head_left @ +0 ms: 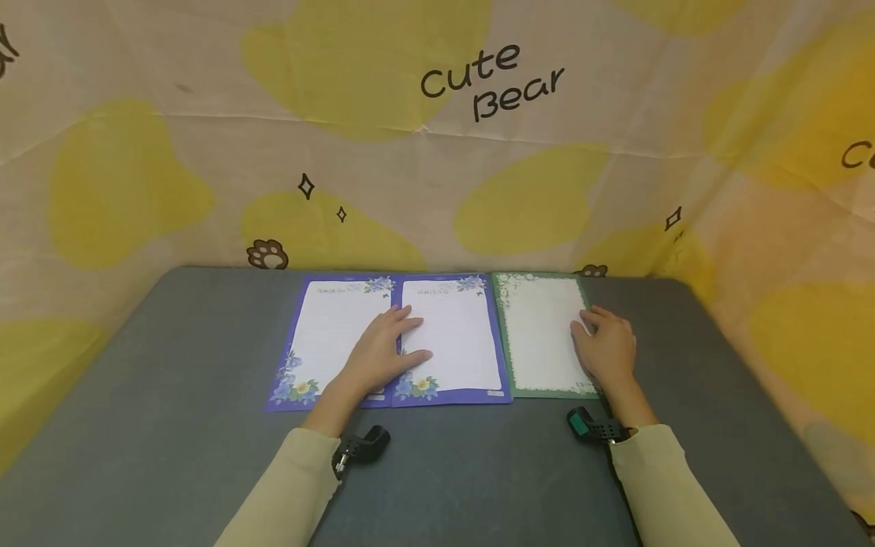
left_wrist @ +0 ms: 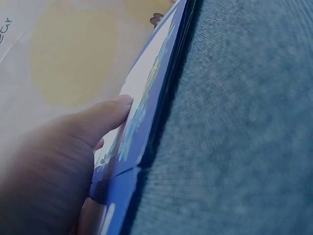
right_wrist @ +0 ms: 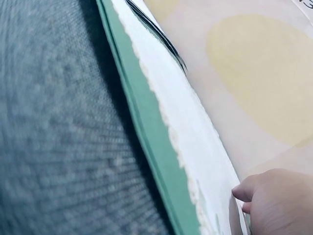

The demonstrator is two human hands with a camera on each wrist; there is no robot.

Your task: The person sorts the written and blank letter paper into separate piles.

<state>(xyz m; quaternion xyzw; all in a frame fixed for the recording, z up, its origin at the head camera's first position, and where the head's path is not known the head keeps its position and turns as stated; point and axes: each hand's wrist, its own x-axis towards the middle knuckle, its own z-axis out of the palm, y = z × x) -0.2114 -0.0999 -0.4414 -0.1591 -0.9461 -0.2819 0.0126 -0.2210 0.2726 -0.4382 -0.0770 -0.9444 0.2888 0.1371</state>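
Two purple-bordered writing pads with blue flowers lie side by side, the left one point(head_left: 342, 327) and the middle one point(head_left: 458, 334). Faint writing shows at the top of both. My left hand point(head_left: 379, 346) rests across the seam where they meet, fingers spread, its thumb point(left_wrist: 115, 115) stretched over the middle pad. At the right lies a green-bordered writing pad point(head_left: 543, 334) with a white page, its left edge against the middle pad. My right hand point(head_left: 608, 346) is at its right edge, thumb and index fingertips on the page, the other fingers largely hidden.
The pads lie near the back of a dark grey table point(head_left: 472, 471). Right behind it hangs a cream and yellow patterned cloth point(head_left: 383, 167). Black bands with cameras point(head_left: 372, 444) sit on both wrists, below the light sleeves point(head_left: 287, 486).
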